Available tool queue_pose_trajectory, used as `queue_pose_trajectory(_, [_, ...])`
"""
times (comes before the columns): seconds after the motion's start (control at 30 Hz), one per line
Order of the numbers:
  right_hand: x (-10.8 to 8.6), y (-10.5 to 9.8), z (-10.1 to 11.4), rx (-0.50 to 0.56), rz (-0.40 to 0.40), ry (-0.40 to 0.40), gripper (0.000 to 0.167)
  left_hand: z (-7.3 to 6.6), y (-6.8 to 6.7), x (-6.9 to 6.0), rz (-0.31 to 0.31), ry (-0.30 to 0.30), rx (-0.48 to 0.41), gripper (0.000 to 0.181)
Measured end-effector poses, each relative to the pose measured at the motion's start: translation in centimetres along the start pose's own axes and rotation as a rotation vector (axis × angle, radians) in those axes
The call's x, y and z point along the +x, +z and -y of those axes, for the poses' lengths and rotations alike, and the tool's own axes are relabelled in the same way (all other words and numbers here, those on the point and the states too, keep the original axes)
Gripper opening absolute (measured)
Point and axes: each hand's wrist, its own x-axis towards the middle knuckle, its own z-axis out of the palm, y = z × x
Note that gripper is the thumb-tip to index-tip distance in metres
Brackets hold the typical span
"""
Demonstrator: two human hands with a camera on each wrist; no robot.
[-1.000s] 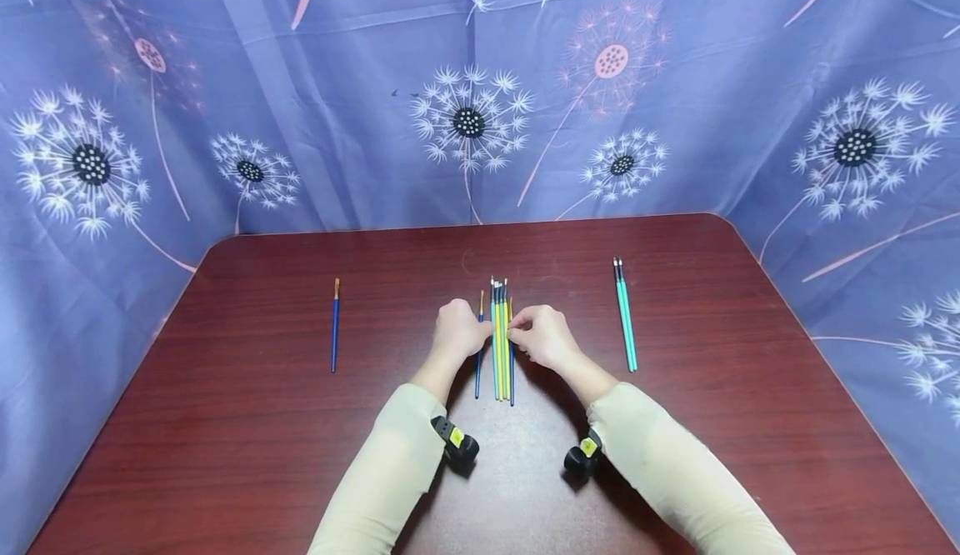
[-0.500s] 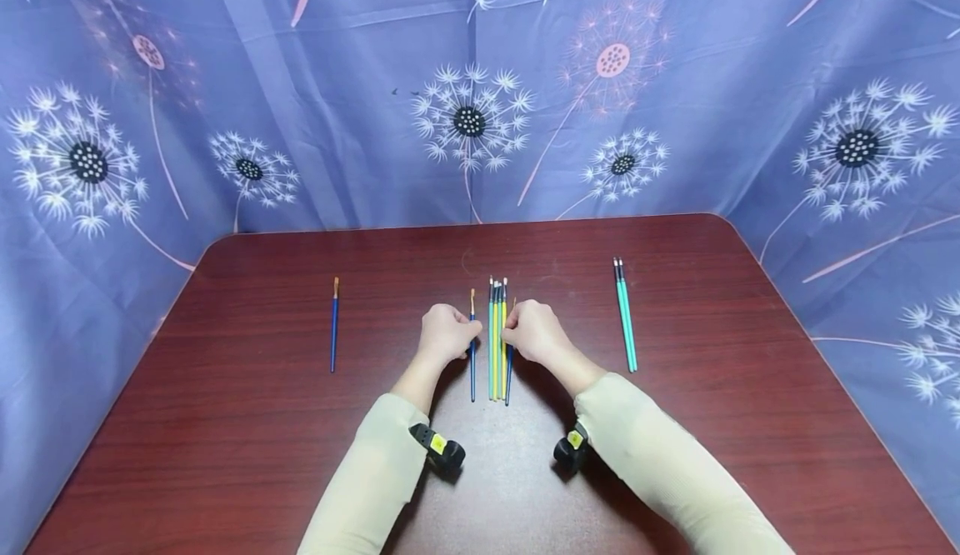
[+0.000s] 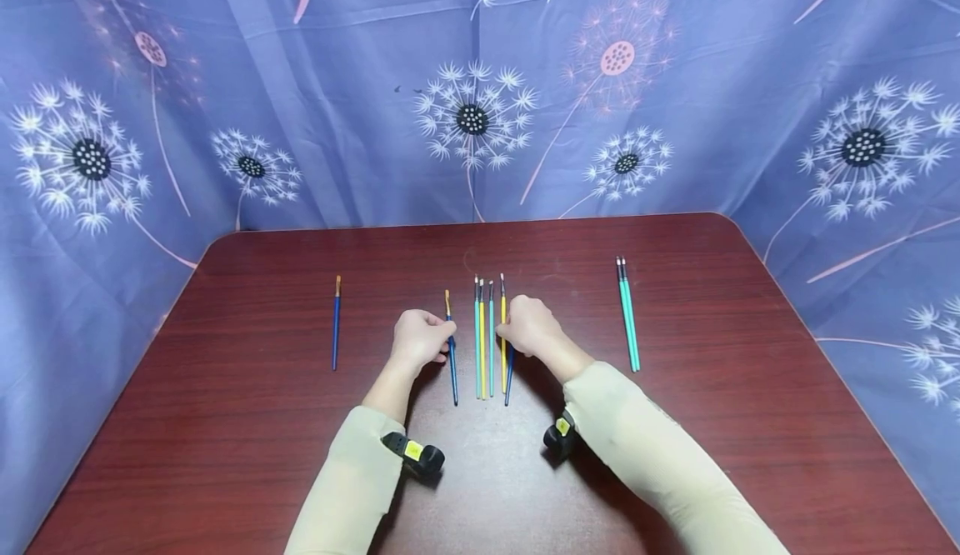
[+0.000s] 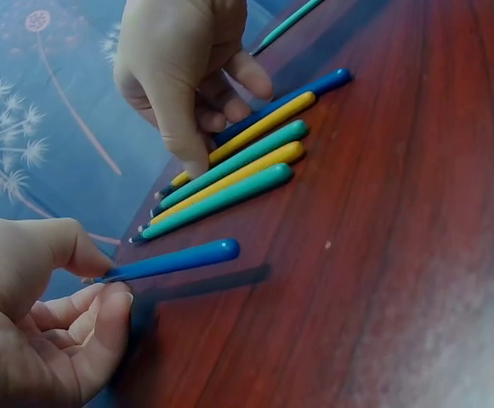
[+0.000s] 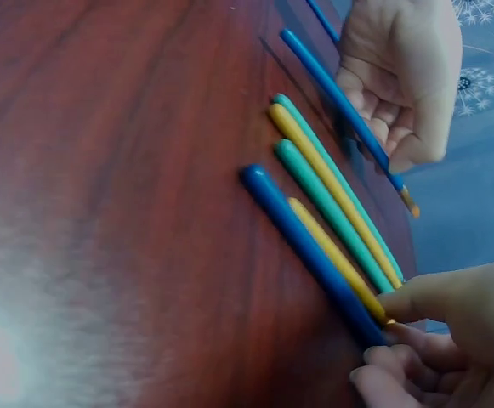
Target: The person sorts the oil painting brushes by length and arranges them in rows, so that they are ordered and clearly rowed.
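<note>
My left hand (image 3: pixel 420 338) pinches a blue brush (image 3: pixel 453 372) between thumb and fingers; in the left wrist view that blue handle (image 4: pixel 178 259) is raised over its shadow. To its right lie a green and a yellow brush (image 3: pixel 482 347) side by side, then another green brush (image 3: pixel 492 355). My right hand (image 3: pixel 531 327) is at a yellow brush (image 3: pixel 503 363) and a blue brush (image 3: pixel 509 380). In the right wrist view its thumb touches the yellow handle (image 5: pixel 336 259), and its fingers are at the blue handle (image 5: pixel 306 251), partly hiding both.
Another blue brush (image 3: pixel 336 330) lies on the table (image 3: pixel 225 422) at the left. Two green brushes (image 3: pixel 628 322) lie together at the right. A patterned blue cloth (image 3: pixel 360 122) hangs behind the table.
My left hand has moved left with the blue brush. The middle brushes have spread apart, some shifting left. My right hand has moved slightly left, and its yellow brush stands apart from the green one.
</note>
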Motion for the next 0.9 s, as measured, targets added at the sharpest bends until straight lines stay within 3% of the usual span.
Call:
queue_pose_trajectory(0.2, [0.6, -0.1, 0.6, -0.06, 0.037, 0.02, 0.031, 0.2, -0.5, -0.1, -0.002, -0.009, -0.007, 0.015])
queue_pose_trajectory(0.43, [0.6, -0.2, 1.0, -0.081, 0.018, 0.022, 0.034, 0.3, -0.7, -0.3, -0.014, -0.02, -0.027, 0.013])
queue_pose_trajectory(0.7, [0.5, -0.2, 0.3, -0.005, -0.008, 0.034, 0.025, 0.4, -0.6, -0.2, -0.011, -0.02, -0.031, 0.013])
queue_pose_trajectory(0.9, [0.2, -0.1, -0.6, 0.155, -0.014, 0.022, 0.031, 0.4, -0.7, -0.1, -0.006, -0.016, -0.034, 0.015])
